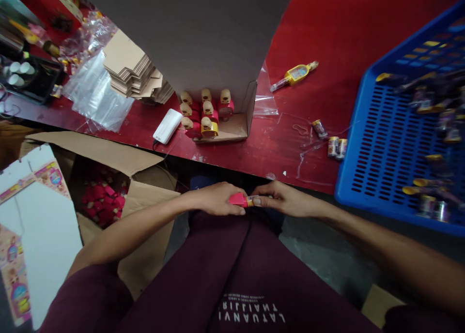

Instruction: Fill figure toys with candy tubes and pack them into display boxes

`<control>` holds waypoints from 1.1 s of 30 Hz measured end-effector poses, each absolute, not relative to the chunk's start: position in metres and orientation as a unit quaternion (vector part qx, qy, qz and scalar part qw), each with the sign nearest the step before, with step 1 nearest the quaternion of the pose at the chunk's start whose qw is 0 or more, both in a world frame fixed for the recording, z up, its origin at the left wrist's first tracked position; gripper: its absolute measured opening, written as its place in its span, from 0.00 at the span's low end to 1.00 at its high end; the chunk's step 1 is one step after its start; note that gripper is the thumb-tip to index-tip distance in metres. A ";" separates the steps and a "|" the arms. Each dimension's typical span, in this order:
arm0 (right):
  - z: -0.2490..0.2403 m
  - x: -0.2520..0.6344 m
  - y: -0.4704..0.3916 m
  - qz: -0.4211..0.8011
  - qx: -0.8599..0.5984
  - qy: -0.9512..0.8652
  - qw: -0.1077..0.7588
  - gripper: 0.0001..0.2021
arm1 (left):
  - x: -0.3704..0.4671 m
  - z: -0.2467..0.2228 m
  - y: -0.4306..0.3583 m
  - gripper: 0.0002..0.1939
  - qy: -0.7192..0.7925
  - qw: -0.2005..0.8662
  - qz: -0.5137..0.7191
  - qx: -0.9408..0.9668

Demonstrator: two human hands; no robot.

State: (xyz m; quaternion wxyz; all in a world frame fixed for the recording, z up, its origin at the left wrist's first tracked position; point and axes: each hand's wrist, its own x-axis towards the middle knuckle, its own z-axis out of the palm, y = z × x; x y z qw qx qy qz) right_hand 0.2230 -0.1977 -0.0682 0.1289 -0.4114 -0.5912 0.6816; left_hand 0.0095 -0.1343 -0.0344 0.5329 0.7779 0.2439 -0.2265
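Piece shows a pink body, yellow collar, clear end.

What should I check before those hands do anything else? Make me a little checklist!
1. Left hand holding the pink piece: ok.
2. Right hand holding the yellow-and-clear part: ok.
3. Both parts fully pushed together: cannot tell; the hands hide too much.
4. Loose yellow toy inside the small box: not ok; it lies outside, on the red table.
5. More pink pieces inside the cardboard carton: ok.
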 end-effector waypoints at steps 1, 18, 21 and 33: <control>-0.067 0.222 -0.198 0.683 -0.421 -0.583 0.130 0.27 | 0.009 -0.034 -0.137 0.15 0.254 0.513 -0.221 0.790; -0.072 0.205 -0.207 0.678 -0.431 -0.576 0.150 0.28 | -0.003 -0.039 -0.117 0.17 0.285 0.723 -0.308 0.549; -0.073 0.205 -0.207 0.668 -0.428 -0.588 0.155 0.27 | -0.004 -0.048 -0.116 0.22 0.281 0.772 -0.310 0.480; -0.056 0.208 -0.199 0.698 -0.392 -0.580 0.150 0.26 | -0.011 -0.071 -0.122 0.22 0.182 0.894 -0.260 0.317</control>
